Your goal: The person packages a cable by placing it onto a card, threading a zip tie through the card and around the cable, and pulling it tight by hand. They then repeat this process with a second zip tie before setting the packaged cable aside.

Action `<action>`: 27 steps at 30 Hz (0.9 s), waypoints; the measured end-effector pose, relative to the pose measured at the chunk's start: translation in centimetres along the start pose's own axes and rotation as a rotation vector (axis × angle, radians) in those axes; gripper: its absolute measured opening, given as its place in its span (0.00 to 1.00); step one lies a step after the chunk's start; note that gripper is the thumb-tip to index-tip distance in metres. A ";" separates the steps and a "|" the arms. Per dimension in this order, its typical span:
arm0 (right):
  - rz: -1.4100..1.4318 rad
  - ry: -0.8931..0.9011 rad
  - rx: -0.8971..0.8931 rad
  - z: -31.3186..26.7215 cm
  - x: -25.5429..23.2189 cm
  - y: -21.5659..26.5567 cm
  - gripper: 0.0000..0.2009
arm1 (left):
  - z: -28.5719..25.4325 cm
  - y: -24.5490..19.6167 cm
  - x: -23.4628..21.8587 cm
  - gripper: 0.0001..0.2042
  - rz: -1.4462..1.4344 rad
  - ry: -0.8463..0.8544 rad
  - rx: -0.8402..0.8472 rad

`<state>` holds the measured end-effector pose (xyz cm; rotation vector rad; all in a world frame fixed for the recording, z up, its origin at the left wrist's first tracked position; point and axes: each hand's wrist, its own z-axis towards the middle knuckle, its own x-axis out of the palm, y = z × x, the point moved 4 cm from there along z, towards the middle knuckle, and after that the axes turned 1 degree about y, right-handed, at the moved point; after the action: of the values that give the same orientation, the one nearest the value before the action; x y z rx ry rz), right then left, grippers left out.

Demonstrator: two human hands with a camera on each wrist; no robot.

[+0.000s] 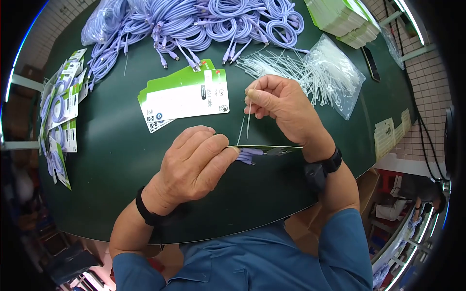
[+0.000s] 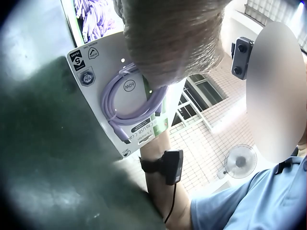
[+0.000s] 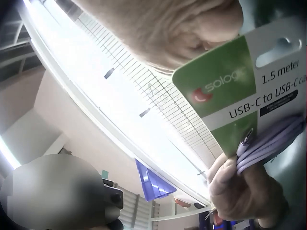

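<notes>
Where tiled walls rise — dark green table (image 1: 121, 160).

I work at a packing workshop bench: heaped purple cables (image 1: 204, 24), stacked printed cards (image 1: 187, 97), bagged zip ties (image 1: 330, 72).

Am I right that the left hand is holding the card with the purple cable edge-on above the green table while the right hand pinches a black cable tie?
Not quite. The cable tie pinched by the right hand is white, not black, as the head view shows. The left hand does hold the card with the purple cable above the green table.
</notes>
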<state>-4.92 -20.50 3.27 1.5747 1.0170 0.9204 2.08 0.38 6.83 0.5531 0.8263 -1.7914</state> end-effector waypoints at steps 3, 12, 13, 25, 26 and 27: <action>0.135 -0.008 0.092 0.3 0.3 -0.6 0.07 | 0.0 0.1 0.0 0.12 0.007 0.004 0.003; 0.127 0.040 0.101 0.3 1.0 -1.2 0.07 | 0.4 0.0 -0.1 0.13 0.005 0.022 -0.012; 0.118 0.047 0.096 0.2 1.0 -1.1 0.07 | 0.4 0.0 -0.1 0.13 0.004 0.020 -0.011; 0.067 0.073 0.107 -0.2 1.8 -1.1 0.07 | 0.1 0.1 0.2 0.14 0.010 -0.003 -0.003; 0.064 0.072 0.110 -0.3 1.8 -1.0 0.07 | 0.0 0.2 0.2 0.14 0.012 -0.013 0.013; 0.061 0.071 0.114 -0.3 1.9 -1.0 0.07 | 0.0 0.2 0.2 0.14 0.013 -0.022 0.028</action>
<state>-4.73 -18.52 2.54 1.6859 1.0927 0.9817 2.21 0.16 6.61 0.5545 0.7816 -1.7962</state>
